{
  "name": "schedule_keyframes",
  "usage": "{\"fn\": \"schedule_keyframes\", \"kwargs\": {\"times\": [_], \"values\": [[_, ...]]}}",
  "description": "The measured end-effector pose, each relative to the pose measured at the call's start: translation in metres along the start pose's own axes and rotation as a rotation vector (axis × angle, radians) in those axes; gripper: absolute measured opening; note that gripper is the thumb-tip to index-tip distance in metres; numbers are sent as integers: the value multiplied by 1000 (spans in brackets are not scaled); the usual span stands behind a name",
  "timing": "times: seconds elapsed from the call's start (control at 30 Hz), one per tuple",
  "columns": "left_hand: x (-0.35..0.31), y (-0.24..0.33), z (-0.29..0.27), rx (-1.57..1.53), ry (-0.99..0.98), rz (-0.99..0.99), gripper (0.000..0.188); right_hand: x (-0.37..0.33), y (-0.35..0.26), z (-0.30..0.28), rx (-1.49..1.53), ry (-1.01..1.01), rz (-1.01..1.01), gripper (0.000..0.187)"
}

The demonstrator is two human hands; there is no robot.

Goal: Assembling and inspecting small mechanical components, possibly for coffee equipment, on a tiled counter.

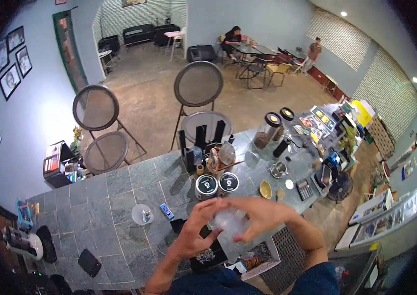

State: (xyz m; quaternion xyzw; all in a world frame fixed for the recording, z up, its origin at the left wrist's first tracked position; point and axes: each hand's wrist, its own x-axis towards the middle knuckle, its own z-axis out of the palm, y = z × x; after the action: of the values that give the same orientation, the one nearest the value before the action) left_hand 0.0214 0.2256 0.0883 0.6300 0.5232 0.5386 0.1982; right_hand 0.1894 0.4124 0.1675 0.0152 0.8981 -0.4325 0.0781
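Both hands are raised above the near edge of the counter, around a blurred, translucent whitish round thing [233, 223]. It looks like clear plastic, but its exact kind is smeared. My left hand [194, 230] curves round its left side, thumb below and fingers above. From the right, my right hand [262, 216] wraps over its top and side, with the thumb tip low. The fingers of the two hands come close together at the top. Just beyond them stand two round tins with dark lids, one left [206, 185] and one right [228, 182].
On the tiled counter [120, 201] lie a clear cup [142, 214], a small blue packet [167, 211] and a dark phone-like slab [89, 262]. Farther right are coffee-bean jars [267, 130], a yellow bowl [265, 189] and a calculator [305, 190]. An open box [262, 260] sits below my hands.
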Motion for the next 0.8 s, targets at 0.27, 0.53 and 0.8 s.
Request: {"fn": "schedule_keyframes", "kwargs": {"times": [0.27,0.53,0.8], "values": [[-10,-28,0,-159,478,-209,95,114,144,-171,-271,300,154,93],[-24,-49,-10,-132,504,-305,94,252,260,-182,-599,-54,375,94],[-31,-64,-18,-111,476,-451,94,296,395,-145,-968,-406,203,33]]}}
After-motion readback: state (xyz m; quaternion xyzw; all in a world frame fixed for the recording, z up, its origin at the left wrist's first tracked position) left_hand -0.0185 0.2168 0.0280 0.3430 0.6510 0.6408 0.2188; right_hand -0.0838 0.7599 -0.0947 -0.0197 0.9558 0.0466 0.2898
